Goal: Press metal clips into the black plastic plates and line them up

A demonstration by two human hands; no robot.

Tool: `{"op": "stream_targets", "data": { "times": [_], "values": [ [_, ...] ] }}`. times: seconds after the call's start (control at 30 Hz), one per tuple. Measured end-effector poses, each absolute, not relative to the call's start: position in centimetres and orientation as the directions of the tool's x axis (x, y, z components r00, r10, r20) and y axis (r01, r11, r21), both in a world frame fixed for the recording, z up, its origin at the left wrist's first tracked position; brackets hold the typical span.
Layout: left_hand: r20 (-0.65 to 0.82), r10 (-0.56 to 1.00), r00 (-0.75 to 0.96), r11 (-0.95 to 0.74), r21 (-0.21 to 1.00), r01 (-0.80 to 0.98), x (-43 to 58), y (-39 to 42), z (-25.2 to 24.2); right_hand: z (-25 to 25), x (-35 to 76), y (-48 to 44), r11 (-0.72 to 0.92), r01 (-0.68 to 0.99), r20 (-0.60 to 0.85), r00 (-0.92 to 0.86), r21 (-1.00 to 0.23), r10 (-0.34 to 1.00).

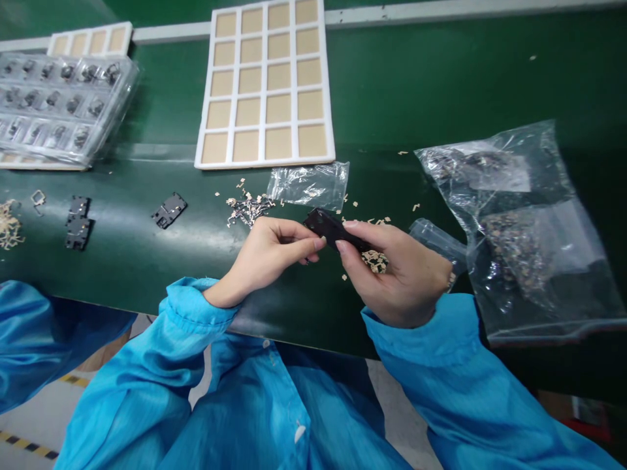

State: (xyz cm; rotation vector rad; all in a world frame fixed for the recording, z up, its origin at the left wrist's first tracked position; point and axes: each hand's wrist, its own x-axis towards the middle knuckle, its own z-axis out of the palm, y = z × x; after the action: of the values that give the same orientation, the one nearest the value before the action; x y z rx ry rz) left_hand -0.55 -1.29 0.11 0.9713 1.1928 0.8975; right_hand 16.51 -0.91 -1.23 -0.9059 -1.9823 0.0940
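The right hand point(396, 274) pinches a small black plastic part point(333, 228) between thumb and fingers, the left hand point(264, 258) holding its other end, with loose scraps point(375, 261) just below and a clear plastic bag point(514, 222) to the right.

white foam grid point(264, 164) on green bench point(416, 85); clear parts bag point(519, 196) right
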Motion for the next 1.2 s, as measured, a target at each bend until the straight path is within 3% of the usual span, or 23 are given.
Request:
{"op": "stream_targets", "data": {
  "times": [0.43,0.77,1.2],
  "values": [
    [-0.377,0.910,0.176,0.397,0.912,-0.103,-0.69,-1.26,0.45,-1.05,16.63,-1.08,0.730,0.544,0.726,-0.288,-0.413,0.625],
    [-0.324,0.929,0.178,0.336,0.941,-0.041,-0.72,-1.27,0.54,-0.76,16.60,-1.63,0.662,0.492,0.653,-0.223,-0.566,0.724],
    [-0.313,0.928,0.204,0.333,0.940,-0.074,-0.76,-1.30,0.43,-0.73,16.37,-1.71,0.695,0.449,0.688,-0.213,-0.562,0.694]
  ]
}}
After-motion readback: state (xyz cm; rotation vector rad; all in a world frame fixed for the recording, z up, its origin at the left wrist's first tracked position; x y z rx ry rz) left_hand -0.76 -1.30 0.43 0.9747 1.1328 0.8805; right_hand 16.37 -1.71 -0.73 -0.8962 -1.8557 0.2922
